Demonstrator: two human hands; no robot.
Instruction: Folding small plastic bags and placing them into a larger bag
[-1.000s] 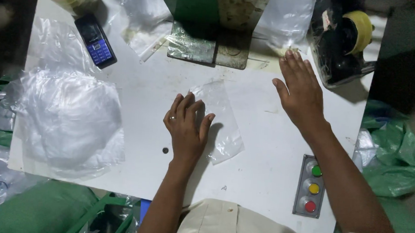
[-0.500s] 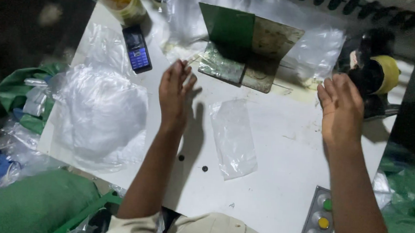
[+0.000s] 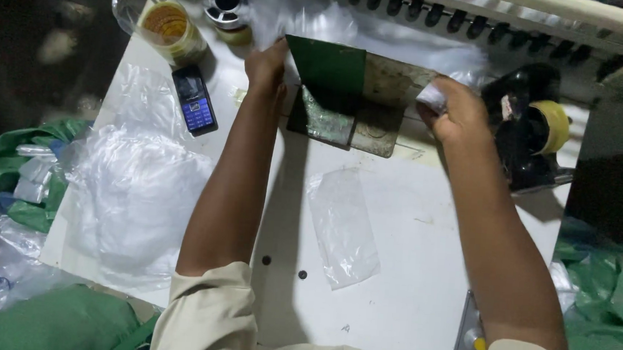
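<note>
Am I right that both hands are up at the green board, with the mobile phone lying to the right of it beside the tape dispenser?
Not quite. The head view shows the left hand and right hand at the green board, but the mobile phone lies to the left of it, near the yellow tape roll. The tape dispenser is on the right.

Glossy clear plastic bag (image 3: 342, 227); matt white table (image 3: 421, 275).

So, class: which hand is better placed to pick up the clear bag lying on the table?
Probably the right hand: the clear bag lies between the forearms, and the left hand sits farther off, at the green plate.
</note>
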